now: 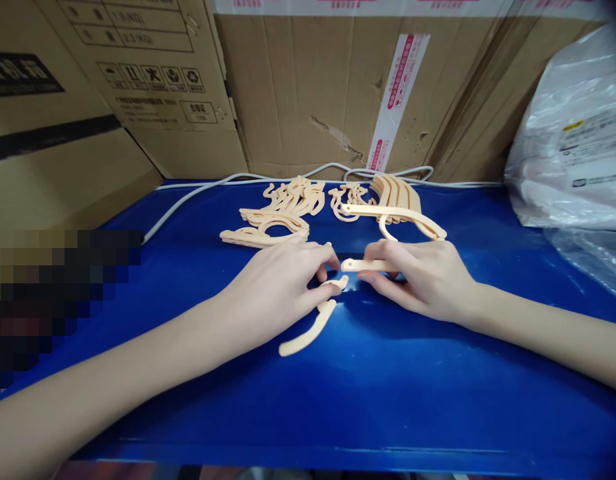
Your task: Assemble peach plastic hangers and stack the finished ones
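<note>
Cream, plastic-looking bar (368, 265) sits over the middle of the blue tabletop (438, 407), holed end toward my left side. I'd call it light and stiff, smooth enough to slip a bit, probably weakest around the hole; best held across its sides, back from that end. Small curved piece (343, 282) is just left of it, slightly nearer me, not touching as far as I see, also holed at the tip; thinner, so I'd pinch it gently and not bend it. My right grip (428, 277) is clamped on the bar, thumb below, fingers above, other end hidden in the hand. My left grip (291, 270) has thumb and fingers pinched nearly together around the small curved piece. Below that thumb a curved arm (308, 333) points toward me; can't tell if it joins the small piece or lies separate. Just beyond the right knuckles: long bar (393, 212), hooked part (384, 227) beside it. Farther out, left side: stacked arms (238, 238), heap of hooked pieces (293, 197) behind. Right side: smaller heap (355, 199), then a row of curved arms (401, 193) packed close. White cable (228, 179) runs along the back edge, cardboard boxes (313, 87) behind, clear plastic wrap (568, 147) at far right.
</note>
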A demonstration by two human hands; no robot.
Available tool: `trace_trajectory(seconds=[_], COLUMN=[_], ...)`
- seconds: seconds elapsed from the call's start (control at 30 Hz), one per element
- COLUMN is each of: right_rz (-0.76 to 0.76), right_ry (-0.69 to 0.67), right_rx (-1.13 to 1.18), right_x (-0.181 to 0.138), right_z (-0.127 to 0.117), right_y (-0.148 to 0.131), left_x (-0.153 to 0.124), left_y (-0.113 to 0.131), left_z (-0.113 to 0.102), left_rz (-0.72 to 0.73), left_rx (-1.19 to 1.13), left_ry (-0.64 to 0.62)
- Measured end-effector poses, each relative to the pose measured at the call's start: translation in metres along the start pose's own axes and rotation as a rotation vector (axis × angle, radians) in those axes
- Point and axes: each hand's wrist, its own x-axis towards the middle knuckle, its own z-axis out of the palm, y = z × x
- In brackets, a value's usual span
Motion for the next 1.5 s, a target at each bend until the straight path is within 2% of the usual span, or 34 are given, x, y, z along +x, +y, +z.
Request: trace_trajectory(seconds=[0.1,0.33,0.6,0.77,0.87,0.97,1.03,1.13,1.2,1.37,1.5], right_rz=[0.062,0.056,-0.045,0.064,0.110,0.127,0.115,0.083,0.054,0.010,0.020], right_ry=[0.022,0.035,-0.022,-0.063,-0.075,-0.080,-0.078,-0.074,-0.075,-0.104,-0.135], right_rx=[0.015,0.023,0.069,0.094,0.095,0.078,0.047,0.010,0.001,0.016,0.049], right_x=[0.000,-0.001,0.003,0.000,-0.002,-0.002,-0.001,0.000,0.001,0.001,0.000], right_z=[0.001,-0.001,0.002,0.004,0.005,0.005,0.004,0.003,0.002,0.003,0.005], right_y=[0.000,-0.002,0.003,0.004,0.004,0.004,0.003,0.001,0.001,0.002,0.005], left_x=[-0.001,-0.003,-0.005,-0.005,-0.004,-0.003,-0.003,-0.005,-0.005,-0.003,0.001], left_y=[0.003,0.008,0.014,0.012,0.010,0.010,0.012,0.014,0.014,0.010,0.007], left_z=[-0.001,-0.001,-0.001,-0.003,-0.008,-0.015,-0.018,-0.020,-0.020,-0.022,-0.021], left_rz=[-0.011,0.110,-0.016,-0.066,-0.023,0.052,0.051,0.040,0.028,-0.061,-0.092], left_rx=[-0.013,0.382,0.121,0.017,-0.037,-0.105,-0.173,-0.274,-0.266,-0.040,0.049], left_ry=[-0.026,0.131,-0.001,-0.015,0.027,0.137,0.197,0.213,0.232,0.318,0.282])
